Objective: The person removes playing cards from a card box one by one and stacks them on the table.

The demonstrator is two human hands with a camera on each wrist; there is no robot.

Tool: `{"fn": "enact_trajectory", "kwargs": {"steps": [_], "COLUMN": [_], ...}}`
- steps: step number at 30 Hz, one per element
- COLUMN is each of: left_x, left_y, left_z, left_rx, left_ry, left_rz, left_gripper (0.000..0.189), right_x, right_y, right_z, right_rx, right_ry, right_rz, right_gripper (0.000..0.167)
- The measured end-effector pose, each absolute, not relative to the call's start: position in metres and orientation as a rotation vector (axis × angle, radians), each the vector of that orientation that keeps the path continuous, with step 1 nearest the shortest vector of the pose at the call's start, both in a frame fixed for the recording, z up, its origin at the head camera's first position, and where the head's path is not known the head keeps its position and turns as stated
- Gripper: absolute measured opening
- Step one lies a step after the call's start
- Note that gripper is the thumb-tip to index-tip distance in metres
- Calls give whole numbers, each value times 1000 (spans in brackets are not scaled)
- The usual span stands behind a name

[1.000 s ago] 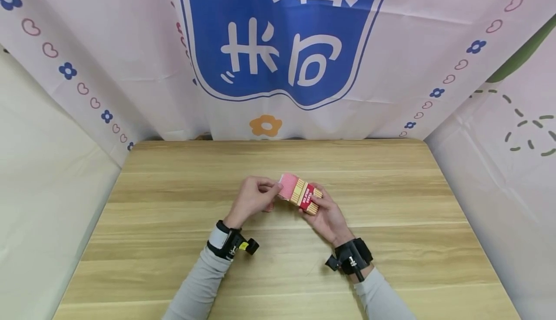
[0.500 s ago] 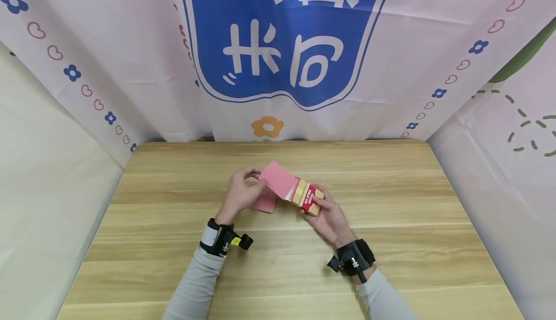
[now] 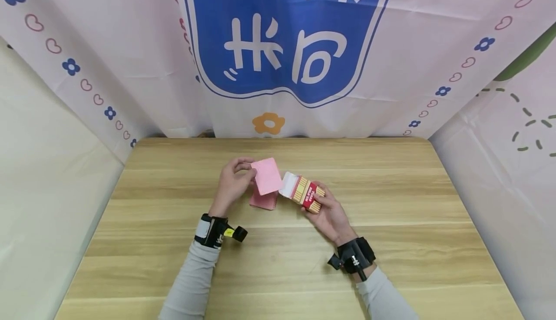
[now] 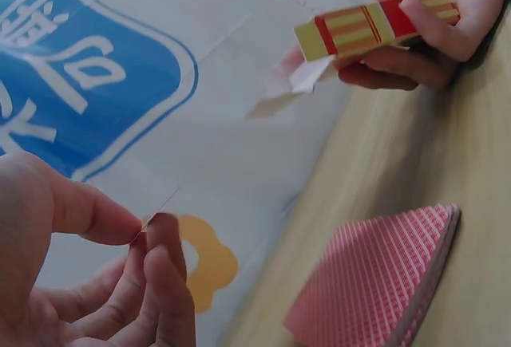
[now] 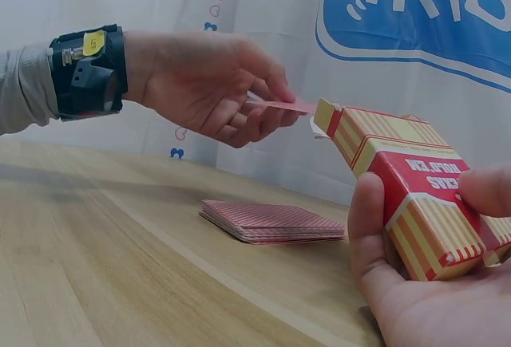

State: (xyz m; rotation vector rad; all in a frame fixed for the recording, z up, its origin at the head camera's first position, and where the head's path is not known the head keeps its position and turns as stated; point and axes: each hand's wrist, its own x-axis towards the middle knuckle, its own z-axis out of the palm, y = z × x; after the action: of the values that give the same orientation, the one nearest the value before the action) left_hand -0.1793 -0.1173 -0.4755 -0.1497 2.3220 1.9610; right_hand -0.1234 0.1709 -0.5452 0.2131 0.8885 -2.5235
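In the head view I am seeing the left grip (image 3: 233,185) pinching a thin, pink playing card (image 3: 267,176) between thumb and fingers, with the card reaching out toward three o'clock. From the left wrist I am getting it almost edge-on, so I am not able to tell whether it is a single card. It is hanging above a red-patterned deck (image 3: 263,201) and apart from it; that deck is lying on the tabletop (image 3: 278,271), about six o'clock from the card. At four o'clock from the card, the right grip (image 3: 327,214) is holding a red-and-yellow striped Texas Hold'em box (image 3: 306,194), the thumb pressing its printed face and the fingers wrapping its edge. The box is tilting, its opened white flap (image 3: 288,185) pointing toward ten o'clock, near the card. Farther out, black wrist mounts (image 3: 213,230) are circling both wrists, and light grey sleeves (image 3: 191,276) are trailing toward seven and five o'clock. At twelve o'clock, beyond the tabletop, a pale curtain (image 3: 173,98) is hanging, showing a blue emblem (image 3: 288,35) above an orange flower (image 3: 258,124).
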Motion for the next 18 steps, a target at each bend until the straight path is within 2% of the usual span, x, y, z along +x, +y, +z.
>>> {"fn": "enact_trajectory", "kwargs": {"steps": [8,18], "left_x": [-185,-186], "left_y": [-120,-117], "left_z": [-494,-515], "left_rx": [-224,-47], "left_ry": [2327,2569], "left_rz": [1879,1615], "left_gripper": [28,26], "right_x": [-124,-124], "right_y": [173,173], "right_z": [-547,-548], "right_rx": [208,191], "right_ry": [860,850], "right_rz": [-2532,-2535], "right_gripper": [39,38]}}
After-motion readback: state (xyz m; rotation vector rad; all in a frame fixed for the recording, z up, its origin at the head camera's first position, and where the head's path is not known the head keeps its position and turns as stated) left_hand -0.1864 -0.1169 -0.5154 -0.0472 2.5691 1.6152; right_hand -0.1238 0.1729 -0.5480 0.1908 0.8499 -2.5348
